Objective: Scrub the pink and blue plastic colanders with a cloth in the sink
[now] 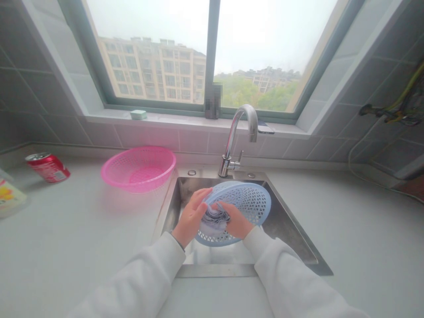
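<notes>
- The blue basket (253, 201) is held tilted inside the sink; it is smooth, thin-looking plastic, round in outline and pierced all over with small, mostly triangular holes.
- The cloth (217, 217) lies bunched against the basket's inner side, pale and soft, with wavy folds edged in darker grey.
- The right hand (233, 220) reaches into the basket from the right, fingers curled and clamped on the bunched cloth.
- The left hand (191, 217) is at the basket's left side, fingers together and slanting up along the rim, thumb on the near side, so the rim is pinched; whether the thumb also presses the cloth, I cannot tell.
- Both forearms come up from the bottom edge and converge over the sink, in loose white sleeves (132, 274) creased near the wrists.
- The sink (291, 232) is a rectangular basin of brushed metal, set into a smooth, pale counter (92, 251).
- Behind it rises a glossy chrome faucet (252, 123), bent in a hook.
- On the counter to the left stand a translucent pink basket (139, 184), perforated and rounded, and, farther left, a shiny red can (48, 168) lying on its side.
</notes>
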Demonstrator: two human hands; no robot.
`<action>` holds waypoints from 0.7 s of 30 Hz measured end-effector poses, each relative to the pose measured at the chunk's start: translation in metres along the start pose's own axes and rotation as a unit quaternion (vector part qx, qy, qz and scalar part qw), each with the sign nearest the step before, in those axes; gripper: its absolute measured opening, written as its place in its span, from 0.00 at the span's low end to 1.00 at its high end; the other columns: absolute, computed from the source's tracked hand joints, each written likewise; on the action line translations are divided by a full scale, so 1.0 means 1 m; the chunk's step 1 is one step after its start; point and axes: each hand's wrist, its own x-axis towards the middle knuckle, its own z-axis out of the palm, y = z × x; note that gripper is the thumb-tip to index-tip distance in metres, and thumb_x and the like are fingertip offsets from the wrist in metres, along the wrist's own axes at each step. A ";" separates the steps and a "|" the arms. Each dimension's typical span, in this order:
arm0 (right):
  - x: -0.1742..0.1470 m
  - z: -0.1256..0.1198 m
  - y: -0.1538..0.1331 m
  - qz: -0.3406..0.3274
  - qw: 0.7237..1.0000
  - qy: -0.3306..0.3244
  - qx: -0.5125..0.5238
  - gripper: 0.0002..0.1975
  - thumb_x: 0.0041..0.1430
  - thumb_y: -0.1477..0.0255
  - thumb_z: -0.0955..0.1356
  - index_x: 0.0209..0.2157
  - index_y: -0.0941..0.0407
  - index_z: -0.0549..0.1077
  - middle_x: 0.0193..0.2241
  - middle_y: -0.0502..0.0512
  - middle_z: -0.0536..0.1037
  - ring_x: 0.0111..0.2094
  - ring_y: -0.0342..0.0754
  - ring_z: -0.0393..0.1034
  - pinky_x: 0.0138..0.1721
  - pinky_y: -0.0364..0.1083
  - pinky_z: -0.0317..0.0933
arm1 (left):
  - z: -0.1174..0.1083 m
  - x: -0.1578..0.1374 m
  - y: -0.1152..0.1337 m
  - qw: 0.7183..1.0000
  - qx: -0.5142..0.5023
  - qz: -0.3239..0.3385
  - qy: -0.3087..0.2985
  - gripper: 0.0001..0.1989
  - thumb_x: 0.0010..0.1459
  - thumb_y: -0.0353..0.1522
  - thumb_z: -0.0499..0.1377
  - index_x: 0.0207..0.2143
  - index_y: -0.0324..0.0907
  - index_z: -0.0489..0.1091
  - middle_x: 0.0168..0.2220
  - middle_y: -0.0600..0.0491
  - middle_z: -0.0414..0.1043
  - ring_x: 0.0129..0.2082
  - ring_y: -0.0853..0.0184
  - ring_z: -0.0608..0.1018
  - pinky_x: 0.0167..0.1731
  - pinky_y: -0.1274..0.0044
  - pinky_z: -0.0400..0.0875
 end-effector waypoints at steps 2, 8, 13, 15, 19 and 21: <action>0.000 0.000 0.006 0.007 0.999 0.022 0.023 0.10 0.49 0.72 0.73 0.36 0.54 0.78 0.35 0.52 0.84 0.37 0.53 0.78 0.45 0.50 0.71 | 0.001 -0.001 0.000 0.996 -0.076 -0.040 -0.013 0.35 0.55 0.53 0.66 0.60 0.47 0.71 0.59 0.44 0.72 0.59 0.48 0.74 0.60 0.58 0.67; -0.001 -0.004 0.014 0.107 0.978 0.146 0.108 0.17 0.49 0.67 0.76 0.42 0.52 0.75 0.40 0.55 0.83 0.43 0.55 0.77 0.53 0.57 0.69 | 0.000 -0.001 -0.006 0.991 -0.096 -0.085 -0.046 0.37 0.50 0.40 0.72 0.62 0.46 0.69 0.65 0.45 0.68 0.67 0.45 0.67 0.67 0.57 0.57; -0.002 -0.005 0.011 0.127 0.974 0.150 0.108 0.20 0.49 0.65 0.76 0.44 0.51 0.75 0.44 0.55 0.82 0.47 0.55 0.77 0.58 0.58 0.67 | 0.001 0.000 -0.009 0.985 -0.112 -0.116 -0.053 0.38 0.53 0.41 0.70 0.66 0.51 0.67 0.70 0.49 0.62 0.71 0.46 0.61 0.70 0.58 0.52; -0.002 -0.004 0.009 0.116 0.983 0.106 0.100 0.18 0.49 0.67 0.75 0.44 0.52 0.75 0.43 0.55 0.83 0.46 0.55 0.77 0.56 0.57 0.68 | 0.002 -0.001 -0.008 0.981 -0.143 -0.123 -0.051 0.38 0.53 0.42 0.70 0.66 0.50 0.66 0.69 0.47 0.64 0.70 0.46 0.63 0.69 0.58 0.55; 0.000 0.000 0.009 0.056 0.996 -0.062 0.035 0.17 0.47 0.76 0.71 0.41 0.53 0.79 0.41 0.56 0.84 0.46 0.55 0.78 0.54 0.54 0.70 | 0.000 -0.003 -0.003 0.979 -0.153 -0.128 -0.037 0.38 0.52 0.43 0.71 0.64 0.48 0.68 0.67 0.45 0.68 0.67 0.45 0.67 0.67 0.57 0.58; -0.001 0.001 0.010 0.034 0.994 -0.101 0.008 0.20 0.45 0.80 0.68 0.42 0.53 0.80 0.41 0.55 0.85 0.46 0.55 0.78 0.54 0.52 0.70 | -0.001 -0.002 -0.002 0.983 -0.135 -0.123 -0.034 0.37 0.51 0.42 0.72 0.63 0.47 0.71 0.67 0.45 0.67 0.67 0.44 0.67 0.67 0.58 0.58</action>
